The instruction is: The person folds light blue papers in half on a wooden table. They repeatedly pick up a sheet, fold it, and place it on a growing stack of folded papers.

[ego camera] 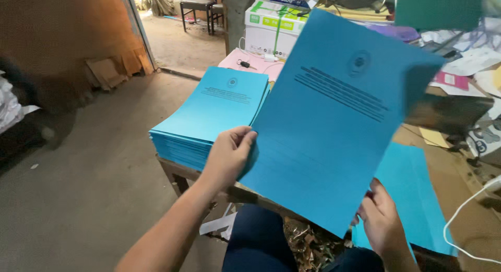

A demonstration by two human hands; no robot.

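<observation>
Blue printed sheet (334,126) was up in front of me, over table edge (172,165); L hand (229,154) pinched its left edge, R hand (381,220) gripped bottom corner, probably to keep it flat, beside blue stack (209,120).

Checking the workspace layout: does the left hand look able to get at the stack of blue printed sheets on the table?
Probably yes: the left hand sits right beside the stack of blue printed sheets with nothing between them, though it currently grips the held blue sheet.
</observation>
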